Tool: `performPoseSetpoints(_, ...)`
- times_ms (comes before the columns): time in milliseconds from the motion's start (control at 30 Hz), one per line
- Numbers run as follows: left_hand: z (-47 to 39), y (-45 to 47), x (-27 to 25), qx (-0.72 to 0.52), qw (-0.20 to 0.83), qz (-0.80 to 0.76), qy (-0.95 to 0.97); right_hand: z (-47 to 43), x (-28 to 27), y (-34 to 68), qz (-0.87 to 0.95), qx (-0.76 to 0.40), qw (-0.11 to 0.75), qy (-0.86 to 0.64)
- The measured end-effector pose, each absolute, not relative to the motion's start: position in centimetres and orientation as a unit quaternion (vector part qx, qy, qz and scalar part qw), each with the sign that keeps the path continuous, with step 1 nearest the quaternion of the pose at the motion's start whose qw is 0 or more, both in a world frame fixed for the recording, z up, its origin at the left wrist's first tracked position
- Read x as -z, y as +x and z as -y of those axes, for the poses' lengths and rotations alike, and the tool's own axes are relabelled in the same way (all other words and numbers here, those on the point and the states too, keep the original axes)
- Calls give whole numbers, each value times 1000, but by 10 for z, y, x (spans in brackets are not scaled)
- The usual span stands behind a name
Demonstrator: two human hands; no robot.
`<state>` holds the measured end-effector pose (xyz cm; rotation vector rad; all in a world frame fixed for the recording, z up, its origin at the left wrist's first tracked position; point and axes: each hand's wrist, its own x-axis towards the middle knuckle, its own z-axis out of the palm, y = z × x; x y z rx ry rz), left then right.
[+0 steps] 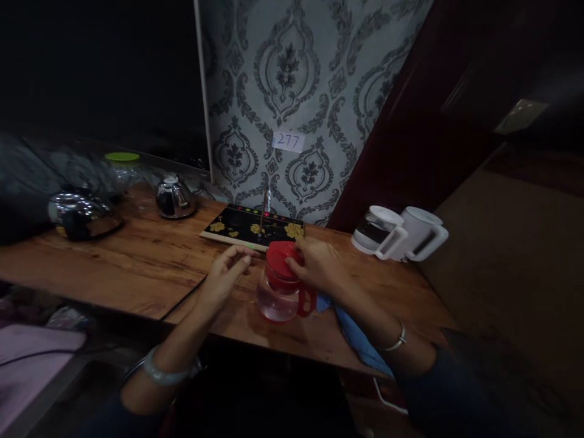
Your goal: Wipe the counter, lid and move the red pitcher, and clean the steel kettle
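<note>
A glass teapot [278, 304] with a red handle and base stands near the front of the wooden table, with clear liquid inside. On top of it sits a red lid [279, 258]. My right hand [317, 264] grips the right side of this lid, thumb pressed on its top. To the left of the pot, my left hand [227, 274] is raised with nothing visible in it; its fingers reach forward, the thumb a little apart. Behind the pot lies a black electric tea stove [241, 224] with gold flowers and small lit indicators.
Steel kettles [86, 213] and a green-lidded jar [128, 176] stand at the back left. A white glass-sided pot [376, 230] and a white jug [422, 231] are at the right. A blue cloth [358, 334] hangs over the front edge. A black cable [185, 297] crosses the tabletop.
</note>
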<state>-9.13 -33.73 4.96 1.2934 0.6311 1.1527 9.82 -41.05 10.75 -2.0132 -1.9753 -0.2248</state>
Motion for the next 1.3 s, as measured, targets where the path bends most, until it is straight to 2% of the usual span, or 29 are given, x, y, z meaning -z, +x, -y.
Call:
performPoseSetpoints(133,335,-83,-43,-492,596,-263,577,415,-111,102,688,69,171,-702)
performPoseSetpoints(300,331,-69,-40,-489,610,-226,582,412,-108,118,710,76,245,-656)
performPoseSetpoints(467,334,-54,-47,-478,636,-235,558,407,-88,123,739,27,290,-608)
performPoseSetpoints(900,341,-41,-48,-462,668,-247,529,411,-64,114,675,-53,365,-639)
performPoseSetpoints(1133,339,-39,-44,-473,685,-246,496,429,-44,125,620,-76,505,-596)
performPoseSetpoints(1300,341,-37,-43,-468,712,-250,461,465,-12,119,574,-134,538,-602)
